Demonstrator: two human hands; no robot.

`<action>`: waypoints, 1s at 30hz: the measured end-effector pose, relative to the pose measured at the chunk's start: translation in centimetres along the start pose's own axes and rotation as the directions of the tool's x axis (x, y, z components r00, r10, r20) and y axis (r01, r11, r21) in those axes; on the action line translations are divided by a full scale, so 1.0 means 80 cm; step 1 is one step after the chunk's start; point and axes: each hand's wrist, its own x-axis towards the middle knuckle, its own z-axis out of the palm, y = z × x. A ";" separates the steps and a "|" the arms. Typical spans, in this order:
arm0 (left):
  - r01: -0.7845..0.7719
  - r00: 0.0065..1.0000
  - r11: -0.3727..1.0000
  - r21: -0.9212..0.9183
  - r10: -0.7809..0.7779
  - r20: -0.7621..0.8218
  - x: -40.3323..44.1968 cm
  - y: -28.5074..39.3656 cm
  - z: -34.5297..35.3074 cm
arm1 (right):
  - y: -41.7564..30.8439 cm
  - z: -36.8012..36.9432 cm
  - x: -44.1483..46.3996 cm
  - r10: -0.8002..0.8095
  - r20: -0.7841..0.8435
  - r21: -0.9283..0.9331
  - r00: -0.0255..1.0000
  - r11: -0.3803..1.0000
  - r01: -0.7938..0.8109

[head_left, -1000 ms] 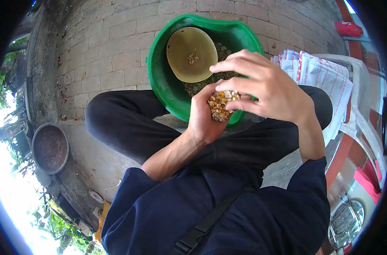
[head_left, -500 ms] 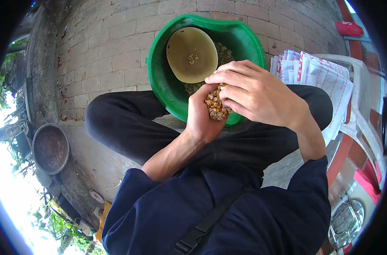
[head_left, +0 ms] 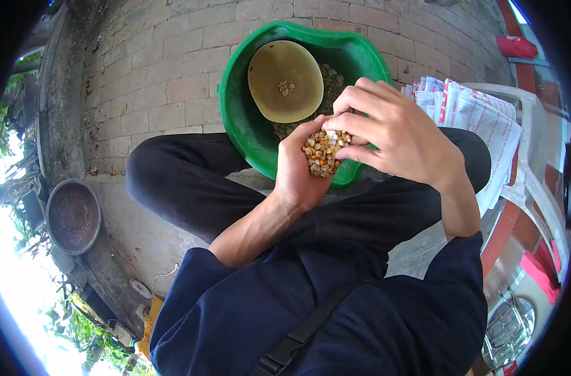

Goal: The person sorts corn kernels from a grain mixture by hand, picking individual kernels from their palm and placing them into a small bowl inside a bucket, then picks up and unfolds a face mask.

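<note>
My left hand (head_left: pixel 296 169) is cupped round a heap of corn kernels (head_left: pixel 321 153), yellow and whitish, held above my crossed legs. From the right, my right hand (head_left: pixel 385 135) reaches over the heap, its fingers bent and its thumb apart from them, fingertips at the kernels. Whether a single kernel sits at those fingertips is too small to tell. Just beyond the hands stands a green tub (head_left: pixel 235 119) with small greyish-green bits in its bottom. Inside it, at the left, rests a yellowish bowl (head_left: pixel 266 75) with a few pale kernels in it.
At the right, folded printed white sacks (head_left: pixel 479 119) lie on a white plastic chair (head_left: pixel 533 131). A dark round basin (head_left: pixel 74 219) stands on the left. Red cloth (head_left: pixel 541 272) and a metal rack (head_left: pixel 509 329) are at lower right. Brick paving (head_left: pixel 166 81) surrounds the tub.
My right hand has shifted slightly to the right and its fingers have lifted and spread a little, uncovering more of the kernels. My left hand has stayed nearly still.
</note>
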 end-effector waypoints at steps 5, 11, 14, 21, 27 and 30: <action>-0.013 0.999 0.999 0.046 0.015 -0.042 0.007 -0.007 -0.008 | -0.001 0.013 -0.002 -0.029 0.070 -0.142 0.997 0.989 0.039; -0.019 1.000 0.997 0.071 0.021 -0.021 0.007 -0.005 -0.009 | 0.003 0.015 -0.002 -0.041 0.085 -0.140 0.996 0.989 0.052; -0.035 0.999 0.998 0.052 0.035 0.006 0.007 -0.006 -0.011 | 0.008 0.011 0.000 -0.042 0.096 -0.033 0.995 0.998 0.045; -0.031 0.999 0.992 0.122 0.030 0.012 -0.001 -0.003 0.009 | 0.006 0.005 0.017 0.065 -0.267 0.031 0.961 0.998 -0.059; -0.013 0.993 1.000 -0.006 0.014 0.114 0.008 0.002 -0.017 | 0.006 0.000 0.002 0.042 0.032 0.056 0.999 0.998 -0.043; -0.012 0.992 1.000 -0.028 0.016 0.122 0.010 0.000 -0.015 | 0.005 0.000 -0.003 0.041 0.024 0.002 0.999 0.999 -0.041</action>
